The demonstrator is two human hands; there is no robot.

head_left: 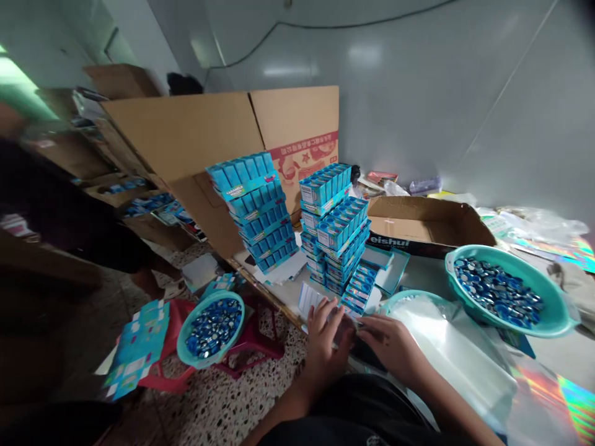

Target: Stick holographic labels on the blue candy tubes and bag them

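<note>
My left hand [326, 337] is at the table's front edge, its fingers curved over a pale striped piece [309, 298] that looks like thin card or film. Close beside it, my right hand [391, 344] has its thumb and fingers pressed together near the left thumb. What lies between the two hands is mostly hidden; a thin glossy edge shows there. Just beyond them stand stacked blue display trays of small boxes [341, 226], with one more tray [360, 286] nearest my fingers. To the left rises another leaning stack of blue trays [260, 210].
A teal basin [564, 310] of blue-wrapped pieces stands right, beside clear plastic bags [458, 353]. Behind is an open carton [418, 226]. Another basin [183, 350] sits on red stools at left, near flat blue cartons [139, 347]. A person [69, 210] stands far left.
</note>
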